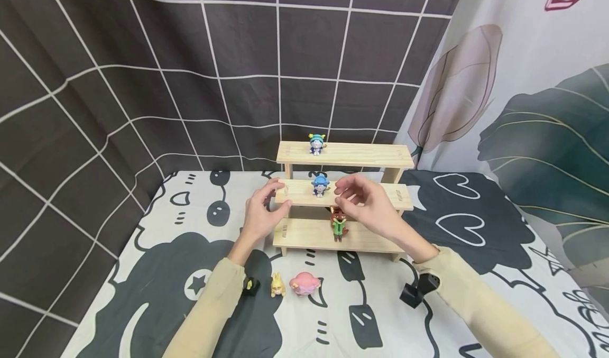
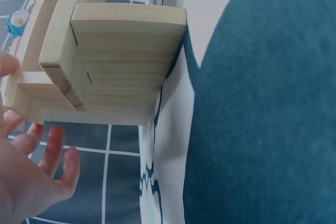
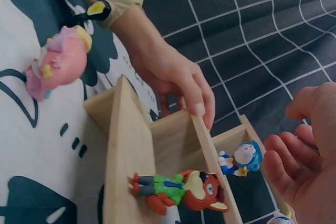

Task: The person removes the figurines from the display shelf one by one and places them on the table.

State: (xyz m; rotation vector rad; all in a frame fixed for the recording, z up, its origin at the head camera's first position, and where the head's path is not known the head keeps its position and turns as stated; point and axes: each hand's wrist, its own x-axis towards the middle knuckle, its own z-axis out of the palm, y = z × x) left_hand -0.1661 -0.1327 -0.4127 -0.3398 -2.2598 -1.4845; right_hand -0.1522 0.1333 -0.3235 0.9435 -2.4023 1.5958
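A three-tier wooden shelf stands at the back middle of the table. A blue figure stands on its top tier, another blue figure on the middle tier, and a fox figure on the bottom tier. My left hand touches the left end of the middle tier with its fingertips; in the left wrist view its other fingers are spread and free below the shelf. My right hand hovers just right of the middle blue figure, fingers loosely curled, palm empty.
A pink figure and a small yellow rabbit figure lie on the patterned cloth in front of the shelf. A dark checked curtain hangs behind, and a leaf-print curtain hangs on the right.
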